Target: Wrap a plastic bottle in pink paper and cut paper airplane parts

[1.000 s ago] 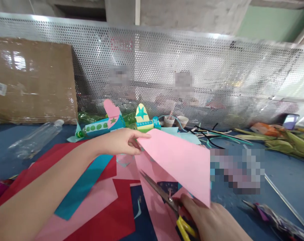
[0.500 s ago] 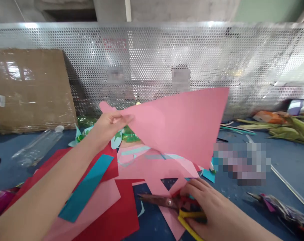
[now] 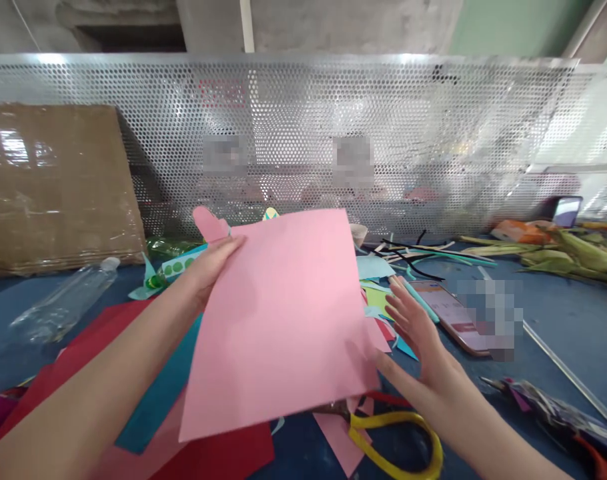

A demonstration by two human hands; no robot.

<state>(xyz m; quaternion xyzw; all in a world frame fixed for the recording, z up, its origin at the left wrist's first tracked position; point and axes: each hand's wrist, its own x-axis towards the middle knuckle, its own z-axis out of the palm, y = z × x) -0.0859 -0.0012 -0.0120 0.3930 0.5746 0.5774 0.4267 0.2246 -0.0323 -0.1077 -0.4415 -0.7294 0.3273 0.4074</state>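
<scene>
My left hand [image 3: 207, 270] grips the upper left edge of a large pink paper sheet [image 3: 283, 320] and holds it nearly flat above the table. My right hand [image 3: 418, 347] is at the sheet's right edge with its fingers spread, holding nothing, the thumb near the sheet's lower right corner. Scissors with yellow handles [image 3: 398, 440] lie on the table below the sheet, their blades mostly hidden by it. Red [image 3: 218, 457], teal [image 3: 156, 407] and pink paper pieces lie underneath.
A clear plastic bottle [image 3: 58, 303] lies at left before a cardboard sheet [image 3: 53, 180]. A decorated bottle plane [image 3: 176, 267] peeks out behind the pink sheet. A phone [image 3: 448, 313] lies right of my hand, with sticks, green leaves [image 3: 573, 253] and a perforated metal screen [image 3: 433, 133] behind.
My right hand let go of the scissors, which now lie on the table, and opened beside the sheet. My left hand swung the pink sheet from raised and tilted down to nearly flat.
</scene>
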